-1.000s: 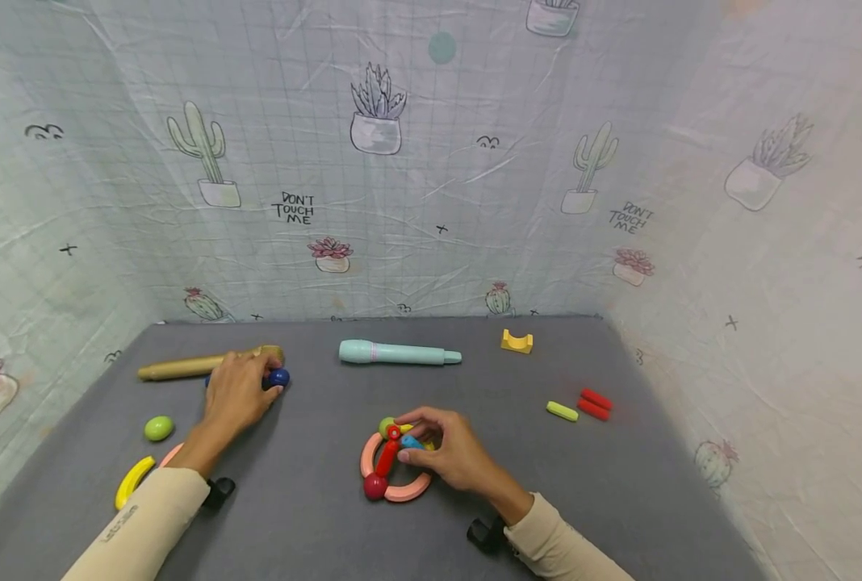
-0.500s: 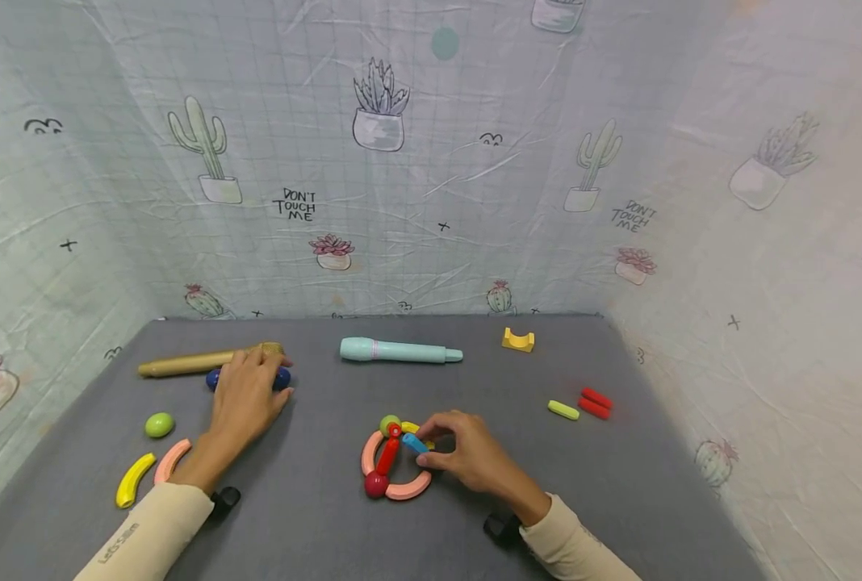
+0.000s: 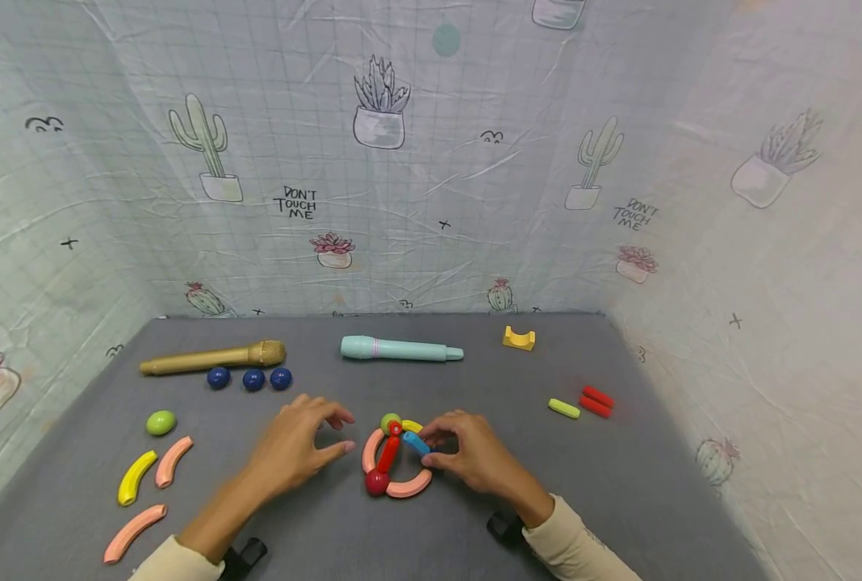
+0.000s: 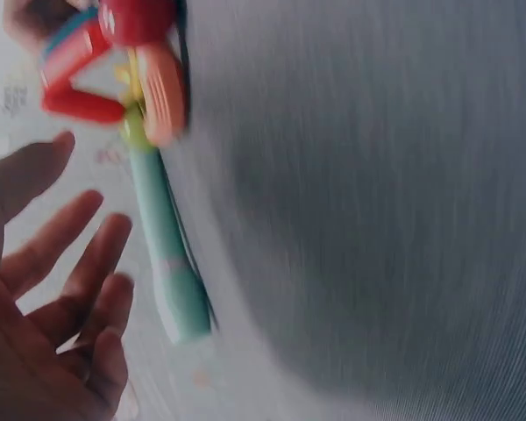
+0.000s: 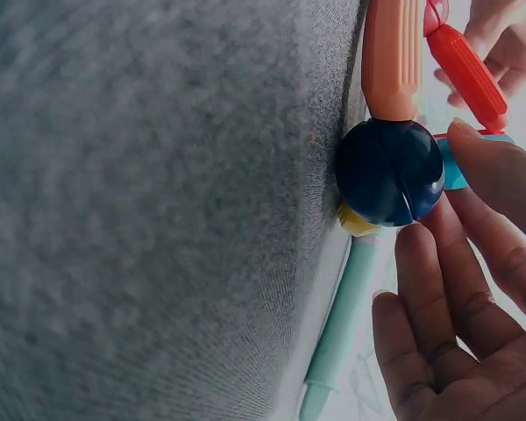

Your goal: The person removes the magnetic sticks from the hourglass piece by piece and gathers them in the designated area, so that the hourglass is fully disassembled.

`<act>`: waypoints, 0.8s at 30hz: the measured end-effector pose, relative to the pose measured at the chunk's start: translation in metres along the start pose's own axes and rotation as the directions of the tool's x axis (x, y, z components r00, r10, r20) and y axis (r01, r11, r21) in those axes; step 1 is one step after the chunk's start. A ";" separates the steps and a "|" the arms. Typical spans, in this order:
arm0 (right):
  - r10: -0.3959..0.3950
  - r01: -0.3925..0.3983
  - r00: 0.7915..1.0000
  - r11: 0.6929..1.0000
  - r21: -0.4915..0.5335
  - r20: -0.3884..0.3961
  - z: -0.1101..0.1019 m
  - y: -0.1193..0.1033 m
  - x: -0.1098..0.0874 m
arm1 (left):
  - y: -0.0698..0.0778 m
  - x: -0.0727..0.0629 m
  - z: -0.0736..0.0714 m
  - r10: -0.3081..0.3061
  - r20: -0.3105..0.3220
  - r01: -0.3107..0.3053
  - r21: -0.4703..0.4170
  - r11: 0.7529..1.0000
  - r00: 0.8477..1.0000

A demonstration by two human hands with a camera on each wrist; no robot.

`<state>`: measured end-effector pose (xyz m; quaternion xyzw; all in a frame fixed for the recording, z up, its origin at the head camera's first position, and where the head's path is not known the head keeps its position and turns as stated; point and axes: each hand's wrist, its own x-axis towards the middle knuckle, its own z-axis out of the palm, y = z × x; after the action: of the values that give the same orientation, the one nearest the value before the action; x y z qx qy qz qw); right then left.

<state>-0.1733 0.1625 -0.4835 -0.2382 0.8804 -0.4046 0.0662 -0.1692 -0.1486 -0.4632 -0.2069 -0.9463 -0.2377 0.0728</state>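
A ring of curved magnetic toy pieces lies mid-table: peach curved sticks [image 3: 407, 486], a yellow curved stick [image 3: 412, 426], a green ball [image 3: 390, 421], a red ball [image 3: 376, 482] and a dark blue ball [image 5: 387, 171]. From the red ball a red stick [image 3: 388, 454] slants upward, its top beside the light-blue stick [image 3: 415, 442]. My right hand [image 3: 476, 453] pinches the light-blue stick near its lower end, fingertips against the dark blue ball, which the hand hides in the head view. Left of the ring, my left hand [image 3: 296, 440] holds nothing, fingers spread and relaxed.
Three dark blue balls [image 3: 253, 380] sit before a gold microphone [image 3: 213, 357]. A mint microphone [image 3: 402, 349] and yellow cradle piece [image 3: 519, 338] are at the back. Loose curved sticks [image 3: 135, 533] and a green ball [image 3: 161, 422] lie left; short red and lime sticks [image 3: 564, 408] lie right.
My left hand has left the dark blue balls and come right and nearer, beside the ring. My right hand has slid slightly right and down along the light-blue stick.
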 end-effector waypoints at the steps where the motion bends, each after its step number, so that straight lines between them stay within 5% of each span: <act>1: -0.002 0.002 1.000 1.000 -0.006 0.000 0.000 0.000 0.000 | 0.004 -0.003 0.002 0.010 0.024 -0.009 -0.030 1.000 1.000; 10: -0.029 0.027 0.999 0.998 -0.056 -0.024 0.004 -0.003 0.000 | 0.020 -0.015 0.024 0.099 0.107 -0.078 -0.187 0.979 0.989; 24: -0.155 0.132 0.975 0.980 -0.149 -0.157 0.004 0.000 -0.001 | 0.023 -0.012 0.033 0.063 0.157 -0.024 -0.241 0.970 0.986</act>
<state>-0.1711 0.1601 -0.4862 -0.2702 0.8891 -0.3654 -0.0543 -0.1498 -0.1183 -0.4849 -0.2535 -0.9090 -0.3299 -0.0253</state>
